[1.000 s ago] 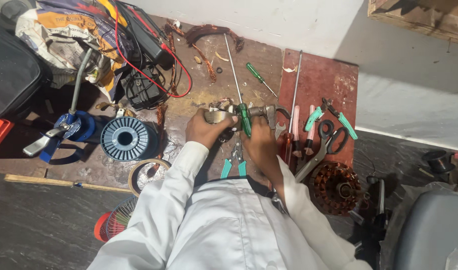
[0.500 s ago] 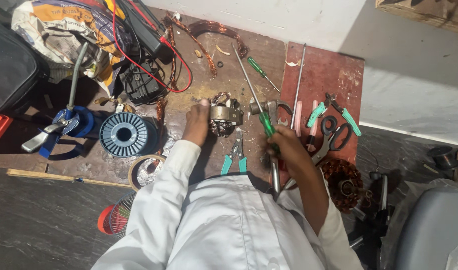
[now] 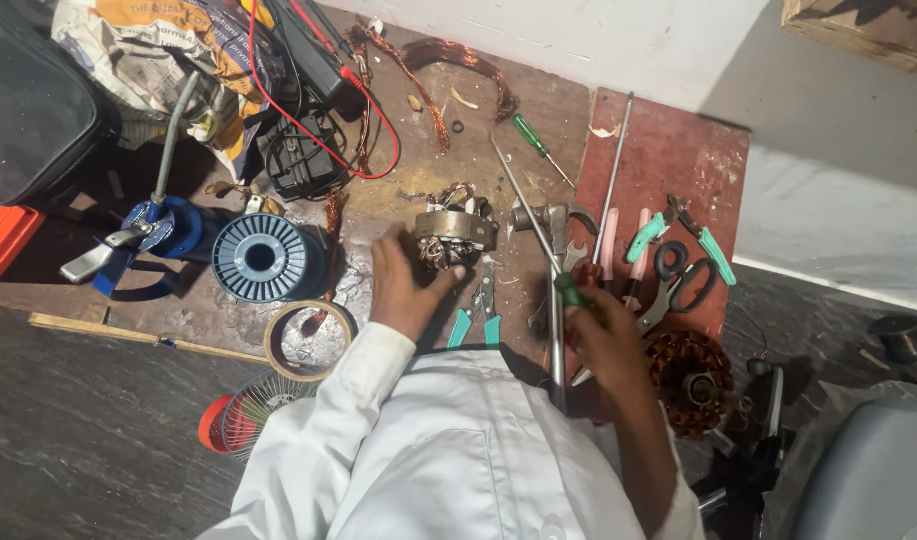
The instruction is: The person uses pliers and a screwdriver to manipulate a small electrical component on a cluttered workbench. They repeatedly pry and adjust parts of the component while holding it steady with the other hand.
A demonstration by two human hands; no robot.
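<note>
Head view: left hand (image 3: 403, 285) at frame centre, fingers wrapped on the small motor stator (image 3: 451, 235) w/ copper windings, pinning it to the wooden board (image 3: 538, 110). Right hand (image 3: 603, 335), lower right of centre, is closed round a green-handled screwdriver (image 3: 538, 225), its long shaft slanting up-left past the stator. Teal pliers (image 3: 478, 315) lie just below the stator. Step looks like probing the windings; next move prob. needs the tip steered onto the stator while the left hand steadies it.
</note>
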